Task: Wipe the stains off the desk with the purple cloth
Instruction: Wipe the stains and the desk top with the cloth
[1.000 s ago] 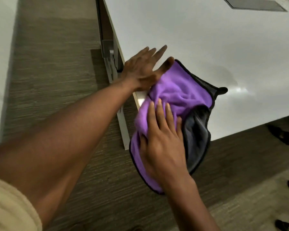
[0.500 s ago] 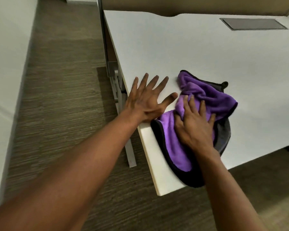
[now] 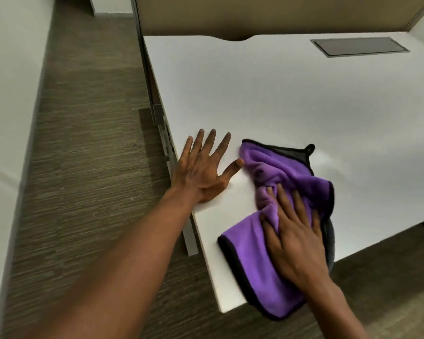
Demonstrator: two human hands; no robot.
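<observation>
**Q:** At the near corner of the desk (image 3: 267, 94), which step is in hand?

**A:** Wiping, by my reading. The right hand (image 3: 294, 231) lies palm down on the purple cloth (image 3: 250, 260), fingers nearly straight, pressing the bunched cloth to the top; one end hangs past the near edge.

**Q:** And the other hand?

**A:** The left hand (image 3: 201, 172) rests flat on the bare surface beside the cloth, fingers spread, holding nothing; its thumb tip meets the cloth's far fold. The arm reaches nearly straight.

**Q:** What does the next move call for?

**A:** Probably a firm stroke across the white top. No stain is discernible.
</observation>
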